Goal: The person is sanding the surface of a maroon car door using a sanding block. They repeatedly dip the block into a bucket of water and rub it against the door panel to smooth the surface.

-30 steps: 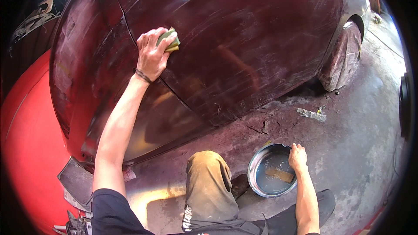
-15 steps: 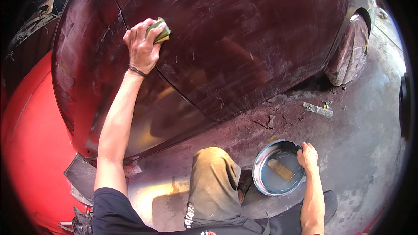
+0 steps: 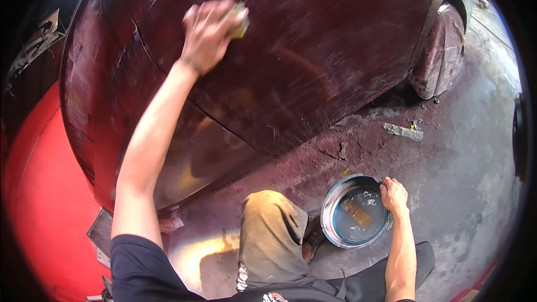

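My left hand is closed round a small green-and-yellow sanding block, pressing it to the dark maroon side panel of a car. Motion smears the fingers and the block a little. Down on the right, my right hand grips the rim of a round metal basin on the floor. Cloudy bluish water stands in the basin, its surface rippling. A tan rectangular piece lies in that water; its kind is unclear.
A cloth-covered wheel sits at the car's right end. Scraps of tape or paper lie on the stained concrete floor. At left curves a bright red panel. My bent knee rises between car and basin.
My left hand has slid up and to the right along the panel with the sanding block. The basin's water has become rippled, while my right hand keeps its grip on the rim.
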Available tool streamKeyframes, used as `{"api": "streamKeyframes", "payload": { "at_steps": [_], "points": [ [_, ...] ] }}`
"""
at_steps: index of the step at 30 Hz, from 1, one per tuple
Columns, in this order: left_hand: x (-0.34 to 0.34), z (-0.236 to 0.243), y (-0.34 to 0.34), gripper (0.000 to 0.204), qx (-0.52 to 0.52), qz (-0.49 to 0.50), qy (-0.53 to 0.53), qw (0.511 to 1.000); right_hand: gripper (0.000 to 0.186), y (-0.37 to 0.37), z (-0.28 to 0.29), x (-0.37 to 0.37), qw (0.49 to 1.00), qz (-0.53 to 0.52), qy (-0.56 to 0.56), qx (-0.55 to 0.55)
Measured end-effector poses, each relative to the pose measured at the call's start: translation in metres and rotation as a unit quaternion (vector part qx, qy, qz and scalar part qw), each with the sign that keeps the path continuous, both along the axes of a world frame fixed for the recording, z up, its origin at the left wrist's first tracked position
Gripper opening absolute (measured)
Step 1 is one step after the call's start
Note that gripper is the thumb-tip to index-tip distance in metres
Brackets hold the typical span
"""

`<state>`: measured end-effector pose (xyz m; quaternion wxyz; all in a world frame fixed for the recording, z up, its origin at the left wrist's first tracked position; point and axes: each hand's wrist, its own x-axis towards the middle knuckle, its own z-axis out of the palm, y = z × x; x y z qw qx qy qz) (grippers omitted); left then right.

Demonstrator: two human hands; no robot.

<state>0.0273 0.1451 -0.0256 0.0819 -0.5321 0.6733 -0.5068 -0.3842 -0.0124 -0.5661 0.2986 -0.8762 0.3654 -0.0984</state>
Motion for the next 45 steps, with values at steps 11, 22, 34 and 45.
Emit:
{"api": "streamKeyframes", "payload": {
  "at_steps": [11,22,34,45],
  "points": [
    [-0.019,0.036,-0.081,0.056,0.032,0.029,-0.07,0.997,0.025,0.003,0.008,0.016,1.0,0.018,-0.002,0.025],
    [-0.022,-0.009,-0.028,0.053,0.087,0.037,-0.077,0.993,0.039,0.004,0.021,0.015,0.994,0.047,0.095,-0.019],
    [-0.018,-0.04,-0.021,0.041,0.132,0.007,-0.077,0.988,0.046,0.008,0.069,0.003,0.994,0.061,0.082,0.027],
    [-0.055,-0.03,-0.18,0.033,0.106,-0.033,-0.097,0.989,0.041,0.015,0.082,0.017,0.998,0.065,0.009,0.024]
  ]
}}
